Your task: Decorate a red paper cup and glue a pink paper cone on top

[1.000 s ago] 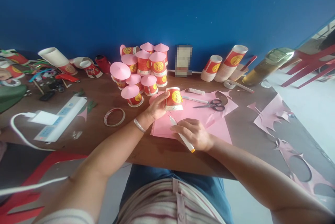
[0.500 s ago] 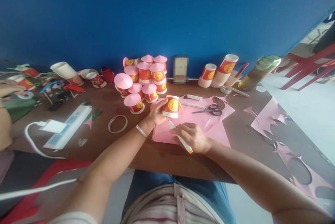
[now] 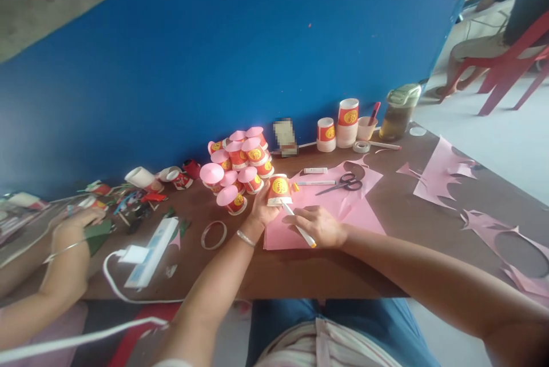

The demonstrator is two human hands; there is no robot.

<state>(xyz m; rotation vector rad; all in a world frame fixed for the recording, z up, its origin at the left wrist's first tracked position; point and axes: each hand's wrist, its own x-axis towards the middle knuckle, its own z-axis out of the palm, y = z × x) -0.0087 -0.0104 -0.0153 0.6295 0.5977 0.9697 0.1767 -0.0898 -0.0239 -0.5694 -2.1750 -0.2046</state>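
My left hand [image 3: 262, 212] grips an upturned red paper cup [image 3: 278, 190] with a yellow emblem, holding it down on a pink paper sheet [image 3: 343, 207]. My right hand [image 3: 319, 225] is closed round a white marker [image 3: 300, 228] with an orange end, its tip at the cup's rim. Behind the cup stands a cluster of red cups topped with pink paper cones [image 3: 235, 170].
Black scissors [image 3: 345, 184], a glue stick [image 3: 315, 171] and a tape ring [image 3: 213, 235] lie on the brown table [image 3: 403, 207]. A white power strip [image 3: 148, 252] sits left, cup stacks [image 3: 347, 122] and a bottle [image 3: 397, 111] at the back, pink offcuts [image 3: 437, 172] right. Another person's hand [image 3: 71, 230] works at far left.
The view has tilted up and swung, shrinking the table scene. My hands stay on the cup and marker. Another person's arm has come into view at left.
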